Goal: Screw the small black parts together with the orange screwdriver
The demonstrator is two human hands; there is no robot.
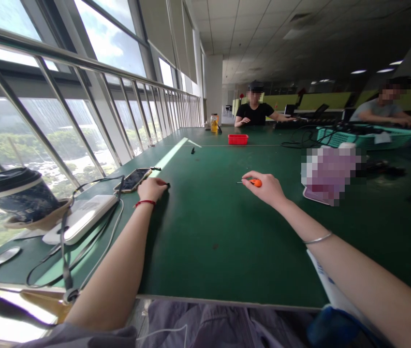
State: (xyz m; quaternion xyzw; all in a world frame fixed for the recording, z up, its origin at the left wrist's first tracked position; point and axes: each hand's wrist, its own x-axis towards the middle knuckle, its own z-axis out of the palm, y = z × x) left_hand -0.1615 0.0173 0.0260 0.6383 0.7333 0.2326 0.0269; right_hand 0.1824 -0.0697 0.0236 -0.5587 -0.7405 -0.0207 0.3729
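Orange screwdriver (256, 183): held in right hand (268, 188), over the table (198, 232); probably light, stiff, smooth; best gripped round the bulging handle.
Small black piece (168, 185): at left hand (151, 189), apparently pinched between fingertips; likely light, hard; take by edges.

Both arms (124, 263) outstretched, left grip (151, 189) and right grip (266, 189) curled, well apart.

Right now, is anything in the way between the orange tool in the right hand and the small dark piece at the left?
Nothing visible stands between the orange tool in the right hand and the small dark piece at the left hand, just green tabletop. The red bin sits farther back, off that line.
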